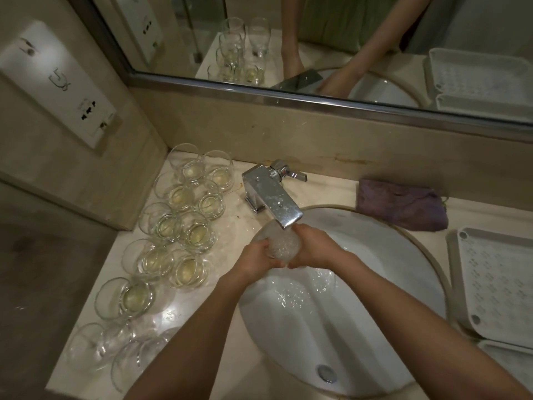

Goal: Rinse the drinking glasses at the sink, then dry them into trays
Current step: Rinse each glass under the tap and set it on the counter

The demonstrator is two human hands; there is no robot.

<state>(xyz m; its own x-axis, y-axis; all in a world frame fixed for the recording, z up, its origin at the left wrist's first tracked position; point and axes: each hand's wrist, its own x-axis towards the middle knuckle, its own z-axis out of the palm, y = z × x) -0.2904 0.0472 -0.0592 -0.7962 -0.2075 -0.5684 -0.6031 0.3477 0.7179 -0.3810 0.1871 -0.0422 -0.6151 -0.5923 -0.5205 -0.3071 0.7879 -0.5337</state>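
Two hands, our left hand (256,254) and right hand (313,246), wrap one glass (281,239) under the tap (278,203) over the sink (375,249), rinsing it; next we likely dry it with the cloth (401,204) for the tray (499,284).

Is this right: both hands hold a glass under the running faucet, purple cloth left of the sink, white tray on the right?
Not quite. In the head view the purple cloth lies right of the faucet, behind the sink. The rest holds: left hand, right hand, glass, white tray.

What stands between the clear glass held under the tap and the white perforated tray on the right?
Nothing visible does. The clear drinking glass is over the white basin; only open basin and bare counter rim lie before the white perforated tray.
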